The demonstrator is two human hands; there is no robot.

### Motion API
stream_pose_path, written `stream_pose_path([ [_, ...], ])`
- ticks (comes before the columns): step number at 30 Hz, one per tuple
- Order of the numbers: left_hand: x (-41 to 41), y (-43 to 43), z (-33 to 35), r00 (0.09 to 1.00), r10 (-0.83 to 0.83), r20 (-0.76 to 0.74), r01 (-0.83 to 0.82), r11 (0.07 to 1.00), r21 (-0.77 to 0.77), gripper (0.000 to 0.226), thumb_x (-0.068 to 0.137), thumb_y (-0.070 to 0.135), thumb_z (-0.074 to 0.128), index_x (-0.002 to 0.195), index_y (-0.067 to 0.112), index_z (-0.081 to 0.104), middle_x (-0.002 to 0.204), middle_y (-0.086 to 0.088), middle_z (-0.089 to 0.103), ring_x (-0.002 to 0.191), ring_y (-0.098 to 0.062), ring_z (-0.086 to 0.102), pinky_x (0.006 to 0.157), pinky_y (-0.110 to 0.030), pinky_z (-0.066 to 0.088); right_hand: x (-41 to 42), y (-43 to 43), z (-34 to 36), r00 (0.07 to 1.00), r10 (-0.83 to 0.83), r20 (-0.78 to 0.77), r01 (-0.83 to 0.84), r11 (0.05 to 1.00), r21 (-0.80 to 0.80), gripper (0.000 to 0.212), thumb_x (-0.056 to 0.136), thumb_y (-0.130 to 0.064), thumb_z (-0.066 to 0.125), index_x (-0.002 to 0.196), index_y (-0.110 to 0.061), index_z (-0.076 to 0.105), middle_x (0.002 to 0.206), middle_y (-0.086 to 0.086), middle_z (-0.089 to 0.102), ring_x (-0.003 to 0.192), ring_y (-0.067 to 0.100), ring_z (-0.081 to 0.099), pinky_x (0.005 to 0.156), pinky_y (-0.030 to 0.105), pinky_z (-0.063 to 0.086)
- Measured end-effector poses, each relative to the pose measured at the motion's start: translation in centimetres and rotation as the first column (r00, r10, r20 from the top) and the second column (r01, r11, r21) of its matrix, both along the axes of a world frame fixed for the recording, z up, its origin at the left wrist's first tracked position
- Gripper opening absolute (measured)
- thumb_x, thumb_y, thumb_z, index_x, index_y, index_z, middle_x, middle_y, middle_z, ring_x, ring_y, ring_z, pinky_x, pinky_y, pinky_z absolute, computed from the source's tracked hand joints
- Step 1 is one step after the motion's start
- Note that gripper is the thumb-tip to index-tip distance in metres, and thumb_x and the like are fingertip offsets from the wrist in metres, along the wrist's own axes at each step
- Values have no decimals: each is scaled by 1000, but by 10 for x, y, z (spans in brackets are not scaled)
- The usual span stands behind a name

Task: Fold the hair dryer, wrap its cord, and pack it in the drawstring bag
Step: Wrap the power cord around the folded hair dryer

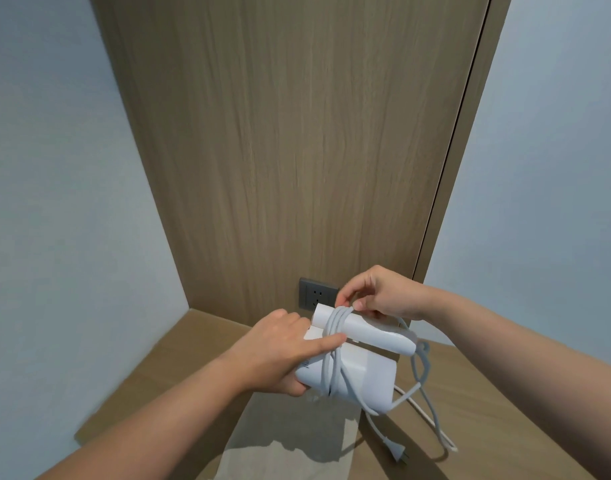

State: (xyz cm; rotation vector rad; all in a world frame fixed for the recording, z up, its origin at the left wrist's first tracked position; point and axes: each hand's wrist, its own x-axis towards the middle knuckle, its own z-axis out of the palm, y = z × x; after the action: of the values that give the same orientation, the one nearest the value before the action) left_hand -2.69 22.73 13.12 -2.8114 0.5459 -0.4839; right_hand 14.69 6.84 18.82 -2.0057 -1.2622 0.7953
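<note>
A white hair dryer [366, 372] is folded, its handle [369, 330] lying against the body, and held above a wooden shelf. My left hand [279, 355] grips the body from the left, index finger pressing on the cord loops. My right hand [380, 296] pinches the grey-white cord [335, 327] at the top of the handle, where several turns go round dryer and handle. The loose cord hangs right and down, ending in the plug [397, 452]. A beige drawstring bag [290, 441] lies flat on the shelf below the dryer.
The wooden shelf [151, 386] sits in a corner between pale blue walls. A wood-panel back wall carries a dark grey power socket [314, 294] just behind my hands. The bag's white drawstring [432, 424] trails to the right.
</note>
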Motion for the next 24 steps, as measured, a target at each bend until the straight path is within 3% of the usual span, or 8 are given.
stream_pose_path([
  [3, -1, 2, 0, 1000, 17, -19, -18, 999, -38, 81, 64, 55, 67, 133, 25, 37, 78, -1, 59, 63, -17, 53, 55, -29, 47, 2, 4, 4, 997, -15, 74, 13, 1000, 26, 19, 90, -6, 57, 91, -14, 75, 77, -6, 68, 62, 3, 57, 57, 12, 44],
  [6, -3, 7, 1, 998, 56, 13, -54, 990, -128, 77, 65, 55, 61, 131, 20, 40, 72, -1, 57, 61, -21, 54, 57, -32, 48, 14, 1, 7, 995, -65, 80, 64, 998, 18, 15, 88, -17, 63, 84, -19, 76, 79, -5, 72, 71, 6, 65, 62, 17, 50],
  [10, -8, 8, 0, 997, 75, 35, -65, 973, -222, 79, 63, 54, 62, 130, 19, 39, 72, 0, 58, 63, -20, 54, 60, -33, 49, 40, -16, -4, 975, -77, -209, 77, 997, -11, 18, 90, -10, 59, 95, -9, 76, 85, 4, 73, 78, 18, 65, 66, 26, 52],
  [13, -11, 5, -1, 993, 117, 28, -103, 947, -303, 83, 62, 55, 63, 133, 21, 37, 80, 2, 63, 70, -18, 59, 69, -30, 51, 47, -29, -21, 932, -109, -346, 124, 992, 23, 14, 84, -6, 64, 90, 0, 74, 77, 14, 67, 67, 21, 60, 56, 25, 50],
  [15, -13, 2, 0, 985, 174, 0, -160, 905, -395, 85, 61, 55, 62, 135, 24, 35, 90, 3, 67, 80, -18, 62, 77, -27, 49, 47, -36, -36, 904, -135, -407, 160, 987, 27, 19, 74, -18, 71, 78, 0, 71, 68, 15, 60, 58, 20, 54, 54, 25, 48],
  [17, -14, -1, 2, 969, 244, -43, -233, 840, -490, 87, 62, 53, 65, 139, 28, 34, 102, 4, 67, 92, -18, 61, 84, -22, 41, 41, -40, -51, 880, -156, -449, 190, 981, 32, 39, 77, -33, 69, 77, 6, 63, 67, 17, 54, 57, 23, 48, 59, 29, 45],
  [20, -13, -4, 2, 934, 324, -151, -350, 740, -574, 95, 64, 49, 73, 145, 32, 25, 118, 4, 62, 105, -20, 57, 85, -21, 37, 22, -41, -65, 898, -225, -378, 256, 966, 33, 51, 91, -33, 54, 83, 17, 56, 73, 25, 52, 63, 30, 44, 59, 30, 44],
  [24, -14, -7, -3, 889, 365, -278, -451, 593, -667, 96, 62, 52, 74, 138, 48, 16, 118, 3, 59, 99, -21, 58, 78, -27, 43, -4, -36, -68, 909, -368, -197, 379, 925, 18, 37, 93, -9, 45, 59, -2, 59, 56, 15, 53, 50, 23, 45, 53, 31, 42],
])
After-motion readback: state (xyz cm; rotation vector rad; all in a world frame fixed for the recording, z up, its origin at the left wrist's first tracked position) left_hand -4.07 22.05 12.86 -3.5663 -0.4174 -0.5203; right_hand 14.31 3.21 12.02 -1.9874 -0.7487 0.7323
